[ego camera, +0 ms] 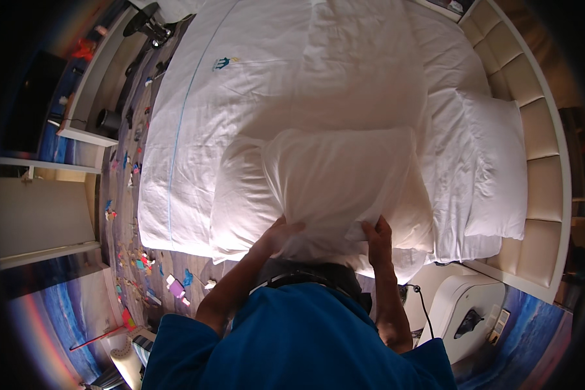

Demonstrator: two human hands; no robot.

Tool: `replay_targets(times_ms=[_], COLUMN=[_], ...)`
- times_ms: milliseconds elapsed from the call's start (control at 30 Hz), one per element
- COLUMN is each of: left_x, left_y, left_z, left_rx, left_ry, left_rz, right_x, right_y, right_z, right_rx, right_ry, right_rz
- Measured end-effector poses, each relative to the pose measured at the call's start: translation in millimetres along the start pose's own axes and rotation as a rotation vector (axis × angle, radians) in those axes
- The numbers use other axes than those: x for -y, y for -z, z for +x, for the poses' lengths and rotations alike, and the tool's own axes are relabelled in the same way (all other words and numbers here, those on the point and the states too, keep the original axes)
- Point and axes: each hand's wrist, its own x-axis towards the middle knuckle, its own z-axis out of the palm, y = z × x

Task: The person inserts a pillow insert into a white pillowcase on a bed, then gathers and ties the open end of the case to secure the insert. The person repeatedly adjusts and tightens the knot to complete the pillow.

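Observation:
Right before me on the bed lies a plump white pillow (241,180), with a white pillowcase (336,170) drawn over its middle and right part. My left hand (281,235) grips the near edge of the fabric, thumb toward the middle. A short way to the right, my right hand (378,236) pinches a fold at the near corner of the cloth. Beneath the pillow spreads a white duvet (253,97) with a thin blue line and a small embroidered emblem. The pillow's near underside is partly hidden by my hands and body.
Another white pillow (495,165) leans by the padded headboard (543,131). At the lower right stands a white nightstand (468,302) with a black cable (425,312). Scattered litter (175,286) covers the wooden floor on the left. A dark bin (108,119) stands by the desk.

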Motion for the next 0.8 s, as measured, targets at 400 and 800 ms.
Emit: replay_targets(times_ms=[400,800], left_x=[3,20], left_y=[32,42], left_z=[13,21], left_rx=[-0.023,0.033], left_ry=[0.068,-0.08], left_rz=[0.091,-0.214], right_x=[17,-9], right_y=[-41,-8], right_z=[6,0], right_rx=[0.155,-0.082], right_ry=[-0.065,0.011], right_rz=[-0.105,-0.55])
